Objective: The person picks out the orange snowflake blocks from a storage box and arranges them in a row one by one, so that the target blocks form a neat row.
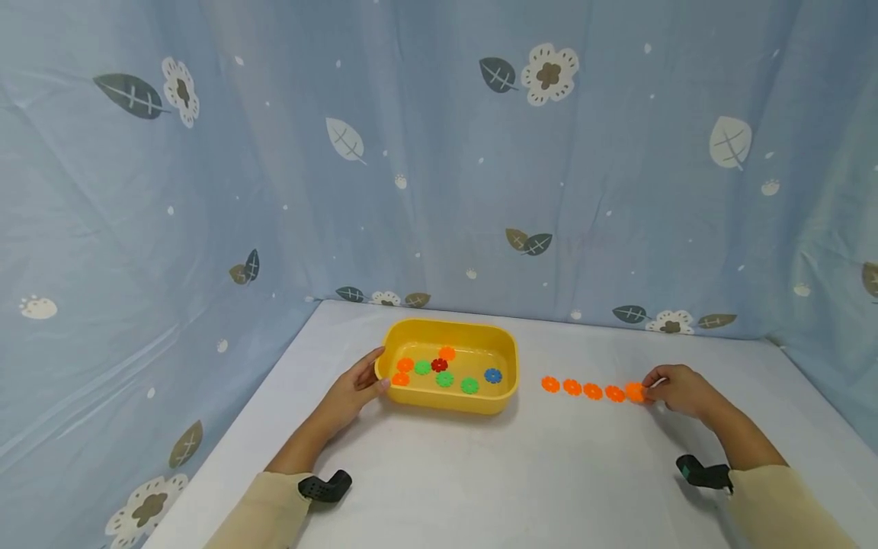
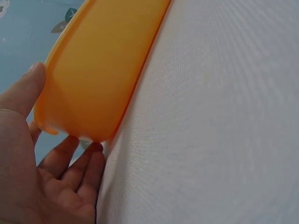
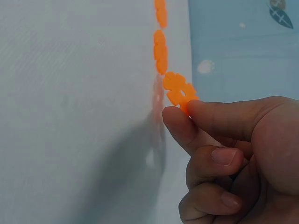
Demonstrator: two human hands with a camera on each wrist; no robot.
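Note:
My right hand (image 1: 682, 390) pinches an orange flower-shaped piece (image 1: 635, 393) between thumb and forefinger at the right end of a row of orange pieces (image 1: 593, 391) on the white table. In the right wrist view, the pinched piece (image 3: 180, 88) is tilted, its edge close beside the last piece in the row (image 3: 160, 52); whether they touch I cannot tell. My left hand (image 1: 348, 393) grips the left end of a yellow tray (image 1: 439, 399), thumb at the rim and fingers against the end wall, also visible in the left wrist view (image 2: 93, 74).
Inside the tray lie several flower-shaped pieces: orange (image 1: 405, 365), green (image 1: 444, 379), red (image 1: 439, 365) and blue (image 1: 493, 375). A light blue patterned curtain (image 1: 439, 152) hangs behind and left of the white table (image 1: 507, 480).

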